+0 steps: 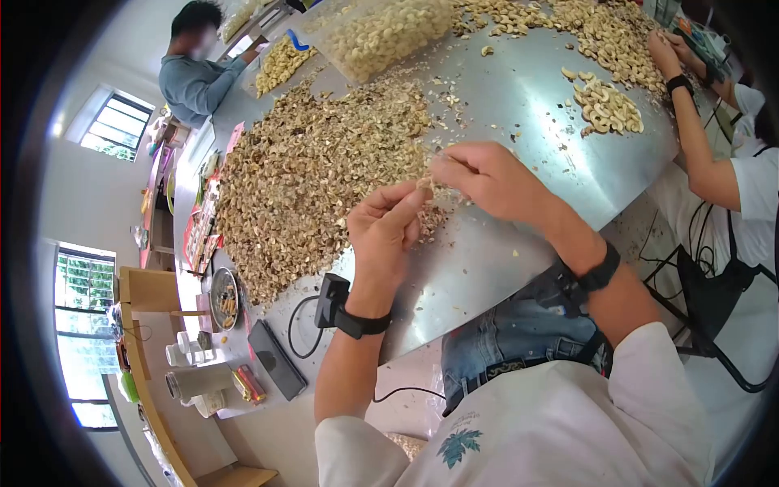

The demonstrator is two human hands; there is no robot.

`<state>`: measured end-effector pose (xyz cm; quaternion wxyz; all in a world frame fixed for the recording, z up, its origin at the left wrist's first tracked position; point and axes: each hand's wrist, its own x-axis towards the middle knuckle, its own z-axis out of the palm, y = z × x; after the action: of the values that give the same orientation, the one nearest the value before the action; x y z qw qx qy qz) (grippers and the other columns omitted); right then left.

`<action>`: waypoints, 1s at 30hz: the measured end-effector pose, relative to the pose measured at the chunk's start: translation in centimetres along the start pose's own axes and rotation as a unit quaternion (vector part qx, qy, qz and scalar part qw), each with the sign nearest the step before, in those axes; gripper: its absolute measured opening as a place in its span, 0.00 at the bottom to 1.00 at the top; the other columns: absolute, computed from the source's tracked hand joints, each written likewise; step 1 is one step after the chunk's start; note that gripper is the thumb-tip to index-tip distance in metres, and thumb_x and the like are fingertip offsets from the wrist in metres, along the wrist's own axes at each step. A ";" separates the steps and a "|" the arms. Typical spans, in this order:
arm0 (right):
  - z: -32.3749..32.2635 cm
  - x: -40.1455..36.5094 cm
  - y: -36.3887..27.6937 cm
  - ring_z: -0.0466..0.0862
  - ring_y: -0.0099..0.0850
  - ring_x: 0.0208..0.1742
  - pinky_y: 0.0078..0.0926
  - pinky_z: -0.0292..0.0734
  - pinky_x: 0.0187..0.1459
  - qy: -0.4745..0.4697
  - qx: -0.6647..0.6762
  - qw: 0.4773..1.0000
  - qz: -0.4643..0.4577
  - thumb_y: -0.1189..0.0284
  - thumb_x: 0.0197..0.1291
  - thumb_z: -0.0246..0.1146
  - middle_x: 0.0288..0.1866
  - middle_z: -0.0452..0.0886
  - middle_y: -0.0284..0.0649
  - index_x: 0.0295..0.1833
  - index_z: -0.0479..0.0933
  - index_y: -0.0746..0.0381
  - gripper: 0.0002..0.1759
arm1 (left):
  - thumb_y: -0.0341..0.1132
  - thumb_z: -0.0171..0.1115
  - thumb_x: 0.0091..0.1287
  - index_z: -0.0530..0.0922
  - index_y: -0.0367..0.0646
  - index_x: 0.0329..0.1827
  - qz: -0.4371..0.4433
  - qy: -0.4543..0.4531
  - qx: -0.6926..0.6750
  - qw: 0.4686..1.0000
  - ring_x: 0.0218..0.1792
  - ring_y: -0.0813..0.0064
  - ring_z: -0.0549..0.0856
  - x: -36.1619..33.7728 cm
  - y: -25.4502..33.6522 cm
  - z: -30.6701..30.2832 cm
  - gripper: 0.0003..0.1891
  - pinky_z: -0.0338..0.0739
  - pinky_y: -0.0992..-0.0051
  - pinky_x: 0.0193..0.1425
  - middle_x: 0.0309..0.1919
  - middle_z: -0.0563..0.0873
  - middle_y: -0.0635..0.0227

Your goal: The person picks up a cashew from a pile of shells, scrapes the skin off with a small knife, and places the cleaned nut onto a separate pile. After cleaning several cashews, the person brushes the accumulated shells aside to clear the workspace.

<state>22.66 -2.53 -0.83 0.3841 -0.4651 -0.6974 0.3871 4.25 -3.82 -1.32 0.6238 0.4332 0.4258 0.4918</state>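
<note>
My left hand (385, 223) is raised over the near edge of the nut heap, thumb and fingers pinched on a small pale cashew nut (424, 185), mostly covered by the fingertips. Close beside it, my right hand (495, 180) is closed, its fingertips almost meeting the left ones. A thin thing seems to stick out of the right fingers, too small to make out. Behind both hands spreads a large heap of brown cashew pieces and skins (316, 170) on the metal table (479, 260). Loose bits of skin lie beneath the hands.
A clear bin of pale cashews (381, 40) stands at the back. A small cashew pile (608, 107) lies right, near a co-worker's hands (667, 53). Another person (195, 69) sits far left. A phone (276, 359), metal bowl (224, 299) and jars (199, 381) lie left.
</note>
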 end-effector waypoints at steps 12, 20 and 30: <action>3.1 -2.3 -0.4 0.76 0.50 0.34 0.44 0.71 0.35 0.107 -0.078 0.978 -0.162 0.74 0.58 0.57 0.31 0.73 0.49 0.35 0.71 0.67 0.06 | 0.20 0.65 0.58 0.81 0.32 0.37 0.062 0.038 -0.036 0.997 0.16 0.86 0.72 -0.8 0.3 0.4 0.05 0.62 0.87 0.17 0.21 0.80 0.70; 4.1 -2.3 -0.4 0.77 0.47 0.29 0.41 0.72 0.30 0.155 -0.115 0.967 -0.166 0.75 0.57 0.58 0.29 0.72 0.46 0.33 0.70 0.65 0.05 | 0.20 0.63 0.58 0.81 0.32 0.36 0.036 -0.001 -0.093 0.995 0.14 0.86 0.71 -0.5 0.0 -0.3 0.04 0.59 0.88 0.15 0.21 0.80 0.69; 3.4 -1.9 1.0 0.76 0.48 0.31 0.41 0.72 0.32 0.187 -0.123 0.963 -0.152 0.77 0.55 0.58 0.29 0.72 0.48 0.30 0.70 0.67 0.05 | 0.18 0.65 0.56 0.81 0.32 0.36 0.143 0.039 0.057 0.987 0.17 0.88 0.71 -0.6 0.2 0.1 0.06 0.62 0.88 0.18 0.24 0.82 0.68</action>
<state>20.47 -4.68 -3.41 0.5018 -0.4612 -0.7179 0.1418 4.24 -4.41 -0.99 0.5047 0.5048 0.4104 0.5675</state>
